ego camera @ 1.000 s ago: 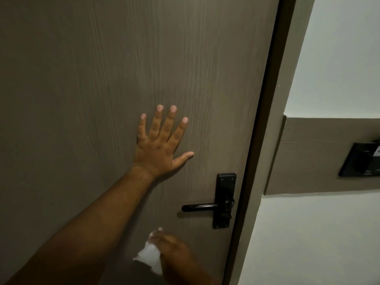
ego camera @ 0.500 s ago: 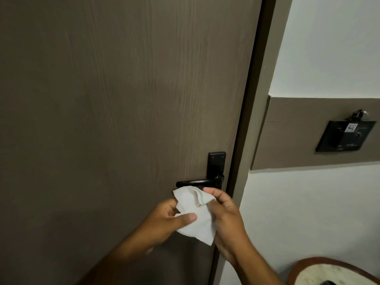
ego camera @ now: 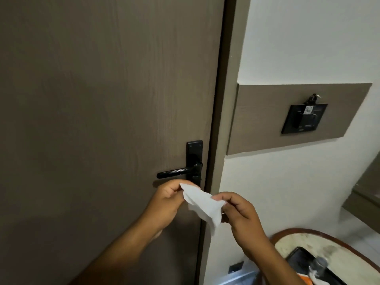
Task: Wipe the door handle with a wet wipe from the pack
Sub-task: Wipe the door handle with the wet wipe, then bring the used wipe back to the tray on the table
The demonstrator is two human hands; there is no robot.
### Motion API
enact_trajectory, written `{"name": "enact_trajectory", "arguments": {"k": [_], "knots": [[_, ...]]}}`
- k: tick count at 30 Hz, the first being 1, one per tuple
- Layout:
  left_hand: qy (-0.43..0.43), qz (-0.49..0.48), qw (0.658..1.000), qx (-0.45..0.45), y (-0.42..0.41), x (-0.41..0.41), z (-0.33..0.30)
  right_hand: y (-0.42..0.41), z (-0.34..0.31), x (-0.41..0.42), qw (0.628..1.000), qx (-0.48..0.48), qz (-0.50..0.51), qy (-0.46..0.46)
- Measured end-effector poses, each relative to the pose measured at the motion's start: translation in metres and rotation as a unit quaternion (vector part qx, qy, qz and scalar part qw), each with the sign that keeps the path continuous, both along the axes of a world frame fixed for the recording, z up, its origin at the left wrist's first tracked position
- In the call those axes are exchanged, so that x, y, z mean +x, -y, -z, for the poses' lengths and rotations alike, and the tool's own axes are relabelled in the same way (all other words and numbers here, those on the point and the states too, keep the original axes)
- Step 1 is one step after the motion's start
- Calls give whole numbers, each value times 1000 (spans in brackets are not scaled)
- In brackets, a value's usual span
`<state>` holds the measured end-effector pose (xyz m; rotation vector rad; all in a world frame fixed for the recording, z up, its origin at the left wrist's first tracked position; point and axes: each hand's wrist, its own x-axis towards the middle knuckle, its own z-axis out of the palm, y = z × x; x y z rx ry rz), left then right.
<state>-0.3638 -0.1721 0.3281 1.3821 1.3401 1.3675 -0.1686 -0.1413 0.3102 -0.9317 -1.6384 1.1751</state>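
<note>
A black lever door handle (ego camera: 174, 172) on a black backplate sits at the right edge of a closed brown wooden door (ego camera: 102, 99). Just below the handle, a white wet wipe (ego camera: 202, 204) is stretched between both hands. My left hand (ego camera: 167, 199) pinches its upper left corner, a little under the lever. My right hand (ego camera: 239, 209) pinches its right edge, in front of the door frame. The wipe hangs apart from the handle. The pack is not in view.
A black card-holder switch plate (ego camera: 302, 118) hangs on a brown wall panel to the right. At the bottom right stands a round table (ego camera: 292, 239) with a wooden rim, carrying a dark tray (ego camera: 298, 258) and a plastic bottle (ego camera: 317, 266). A white wall fills the space between.
My left hand left the door face and came down to join the right hand on the wipe. The two hands have since pulled apart, spreading the wipe below the handle.
</note>
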Motion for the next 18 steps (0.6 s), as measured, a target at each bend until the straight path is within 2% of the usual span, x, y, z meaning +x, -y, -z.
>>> {"name": "enact_trajectory", "arguments": {"k": [2, 5, 7, 11, 14, 18], "knots": [[-21, 61, 998, 1, -4, 12, 1, 1, 1, 18, 999, -29, 2, -15], [-77, 167, 982, -46, -13, 36, 13, 4, 2, 46, 996, -66, 26, -57], [-99, 181, 977, -52, -20, 58, 25, 8, 6, 66, 995, -73, 51, -52], [-47, 202, 974, -85, -40, 103, 45, 16, 29, 120, 991, -90, 100, -28], [-15, 243, 961, -136, -56, 143, 61, 20, 52, 165, 983, -112, 145, 5], [-42, 284, 935, -206, -86, 208, 83, 10, 86, 228, 967, -159, 199, -19]]}}
